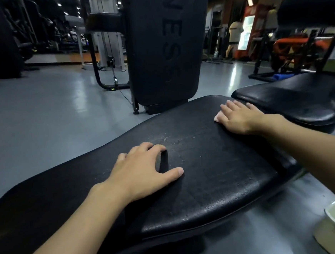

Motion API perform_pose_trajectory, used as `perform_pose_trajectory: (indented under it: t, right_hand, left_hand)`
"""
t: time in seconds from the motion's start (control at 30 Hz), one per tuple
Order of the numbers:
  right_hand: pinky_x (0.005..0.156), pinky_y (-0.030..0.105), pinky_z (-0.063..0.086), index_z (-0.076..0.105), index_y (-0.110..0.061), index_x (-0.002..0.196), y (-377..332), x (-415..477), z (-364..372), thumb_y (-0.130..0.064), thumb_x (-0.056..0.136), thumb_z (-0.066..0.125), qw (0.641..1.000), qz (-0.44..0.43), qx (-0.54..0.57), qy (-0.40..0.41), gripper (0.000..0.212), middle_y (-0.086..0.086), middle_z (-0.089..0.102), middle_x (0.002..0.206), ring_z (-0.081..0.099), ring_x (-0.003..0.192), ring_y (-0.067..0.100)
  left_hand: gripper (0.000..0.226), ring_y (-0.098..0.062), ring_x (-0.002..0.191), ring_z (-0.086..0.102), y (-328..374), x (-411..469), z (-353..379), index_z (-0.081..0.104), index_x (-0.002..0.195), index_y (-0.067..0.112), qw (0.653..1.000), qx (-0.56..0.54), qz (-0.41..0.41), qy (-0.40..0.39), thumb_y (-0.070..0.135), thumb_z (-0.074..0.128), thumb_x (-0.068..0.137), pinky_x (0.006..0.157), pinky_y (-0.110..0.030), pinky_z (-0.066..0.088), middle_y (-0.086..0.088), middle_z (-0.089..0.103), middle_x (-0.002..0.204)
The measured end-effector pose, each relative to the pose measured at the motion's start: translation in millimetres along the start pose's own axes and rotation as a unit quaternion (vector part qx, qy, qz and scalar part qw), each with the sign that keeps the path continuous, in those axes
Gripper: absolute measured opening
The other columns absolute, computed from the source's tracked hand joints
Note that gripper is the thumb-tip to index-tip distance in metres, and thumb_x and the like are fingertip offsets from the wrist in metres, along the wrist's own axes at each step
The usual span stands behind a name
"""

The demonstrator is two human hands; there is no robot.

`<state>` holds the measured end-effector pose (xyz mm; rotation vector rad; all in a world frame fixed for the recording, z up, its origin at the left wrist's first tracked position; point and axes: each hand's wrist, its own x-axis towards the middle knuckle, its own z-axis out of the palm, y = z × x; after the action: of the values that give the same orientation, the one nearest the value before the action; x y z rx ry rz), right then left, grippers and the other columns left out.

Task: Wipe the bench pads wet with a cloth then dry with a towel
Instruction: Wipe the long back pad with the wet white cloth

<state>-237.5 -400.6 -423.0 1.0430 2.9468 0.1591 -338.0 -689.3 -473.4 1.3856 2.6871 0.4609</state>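
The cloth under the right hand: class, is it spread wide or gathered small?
Gathered small: the right hand covers the cloth, only a pink edge showing on the bench pad. Folded or bunched: cannot tell.

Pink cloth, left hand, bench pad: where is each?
pink cloth (217, 118), head view, corner showing beside the right hand (240, 117)
left hand (142, 169), head view, back of the hand
bench pad (206, 174), head view, bare top surface

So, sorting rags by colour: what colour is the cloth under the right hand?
Pale pink; the cloth peeks out beside the right hand, head view.
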Motion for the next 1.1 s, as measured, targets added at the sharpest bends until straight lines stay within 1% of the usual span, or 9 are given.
perform_pose_trajectory:
  t: [0.17,0.27,0.33,0.57,0.7,0.77,0.87,0.97,1.1]
  right_hand:
    - [0.124,0.044,0.000,0.015,-0.019,0.159,-78.0,-29.0,14.9,-0.051,0.105,0.016,0.994,-0.110,-0.004,-0.013,0.063,0.001,0.004,0.168,0.000,0.154,0.016]
    - [0.123,0.045,-0.001,0.018,-0.017,0.158,-99.6,-39.8,15.2,-0.050,0.104,0.016,0.995,-0.094,0.001,-0.014,0.063,0.002,0.007,0.168,0.001,0.154,0.015]
    - [0.123,0.046,-0.001,0.012,-0.015,0.160,-127.0,-49.9,19.0,-0.050,0.104,0.015,0.996,-0.088,-0.010,-0.018,0.066,0.004,0.002,0.168,-0.002,0.154,0.017]
    - [0.123,0.047,-0.003,0.007,-0.013,0.160,-274.2,-100.5,45.1,-0.047,0.104,0.016,0.976,-0.214,-0.006,-0.028,0.067,0.007,-0.002,0.168,-0.005,0.154,0.019]
    - [0.123,0.047,-0.005,0.005,-0.013,0.160,-338.1,-129.8,54.0,-0.048,0.103,0.015,0.962,-0.268,-0.005,-0.045,0.068,0.008,-0.004,0.168,-0.007,0.154,0.020]
    - [0.123,0.047,-0.006,0.004,-0.013,0.160,-367.9,-143.6,58.1,-0.048,0.103,0.015,0.955,-0.291,-0.005,-0.048,0.068,0.007,-0.005,0.168,-0.008,0.154,0.020]
    - [0.123,0.048,-0.007,0.005,-0.014,0.160,-407.9,-161.9,63.7,-0.048,0.102,0.015,0.944,-0.327,-0.005,-0.049,0.068,0.007,-0.005,0.168,-0.008,0.154,0.020]
    - [0.122,0.050,-0.007,0.007,-0.016,0.160,-442.0,-180.5,68.9,-0.047,0.102,0.017,0.927,-0.370,-0.007,-0.053,0.067,0.006,-0.004,0.168,-0.007,0.154,0.020]
    - [0.123,0.049,-0.006,0.011,-0.021,0.160,-450.5,-194.2,68.3,-0.047,0.103,0.019,0.896,-0.441,-0.006,-0.051,0.063,0.002,0.000,0.169,-0.005,0.154,0.016]
  left_hand:
    - [0.083,-0.013,0.138,0.033,-47.7,-43.1,-12.7,0.034,0.144,0.047,0.998,0.034,-0.040,-0.017,0.090,0.040,0.074,0.109,-0.048,0.032,0.015,0.035,0.147]
    - [0.086,-0.011,0.137,0.033,-82.7,-75.9,-18.3,0.034,0.145,0.046,0.997,0.032,-0.065,-0.023,0.091,0.038,0.073,0.109,-0.048,0.033,0.017,0.035,0.147]
    - [0.087,-0.010,0.136,0.034,-106.1,-98.2,-19.7,0.035,0.145,0.046,0.996,0.029,-0.079,-0.018,0.092,0.036,0.071,0.107,-0.047,0.034,0.019,0.035,0.146]
    - [0.081,-0.011,0.134,0.039,-173.5,-172.0,-24.2,0.041,0.140,0.045,0.990,0.035,-0.133,-0.005,0.090,0.041,0.072,0.105,-0.044,0.037,0.020,0.039,0.144]
    - [0.078,-0.010,0.126,0.045,-206.2,-209.5,-29.5,0.046,0.135,0.039,0.985,0.023,-0.170,-0.005,0.086,0.051,0.073,0.094,-0.037,0.041,0.018,0.046,0.137]
    - [0.084,-0.010,0.125,0.047,-215.6,-223.4,-29.9,0.042,0.138,0.034,0.983,0.007,-0.181,0.003,0.083,0.057,0.072,0.093,-0.034,0.041,0.015,0.049,0.138]
    - [0.103,-0.013,0.131,0.048,-222.4,-237.5,-30.9,0.028,0.149,0.026,0.981,-0.021,-0.193,0.010,0.077,0.067,0.069,0.103,-0.035,0.040,0.009,0.048,0.146]
    - [0.107,-0.017,0.126,0.054,-227.3,-246.9,-29.9,0.025,0.145,0.020,0.978,-0.057,-0.201,0.004,0.070,0.076,0.066,0.105,-0.037,0.042,0.008,0.051,0.143]
    - [0.121,-0.021,0.130,0.052,-232.4,-255.1,-28.6,0.015,0.151,0.018,0.978,-0.071,-0.195,-0.022,0.067,0.081,0.062,0.105,-0.034,0.043,0.007,0.049,0.147]
